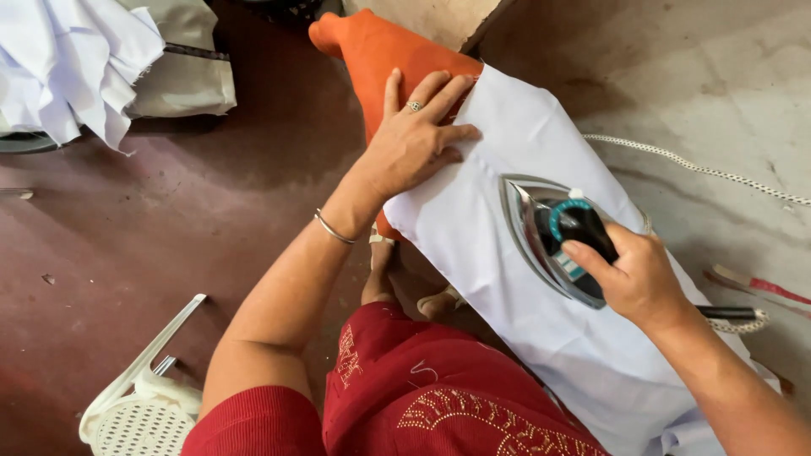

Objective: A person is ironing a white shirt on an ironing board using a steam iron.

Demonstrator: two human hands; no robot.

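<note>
A silver-soled electric iron with a black handle and teal dial (pixel 559 238) sat flat on a sheet of pale white cloth (pixel 507 279) — roughly at the cloth's middle, its pointed nose aimed toward the upper left. The right hand (pixel 638 274) was clenched round the iron's black handle, fingers wrapped over the top and thumb lying along the side nearest the dial. The white cloth was spread over a long orange padded ironing board (pixel 372 51), which ran diagonally; the board's bare orange tip poked out beyond the cloth's upper left edge.

The left hand (pixel 418 139) lay flat and released, fingers spread, palm down across that same upper left edge of the cloth — partly on the white fabric, partly on the orange padding. It wore a ring on one finger and a thin metal bangle (pixel 334 228) at the wrist.

A white braided power cord (pixel 693 165) trailed across the grey floor to the right of the cloth. Below the cloth's left side was the person's dark red embroidered garment (pixel 431 397). Well to the left of the cloth, at the upper corner, hung a heap of white fabric (pixel 68 59), and at the lower left corner stood a white perforated plastic stool (pixel 135 422) on the reddish floor (pixel 127 253).
</note>
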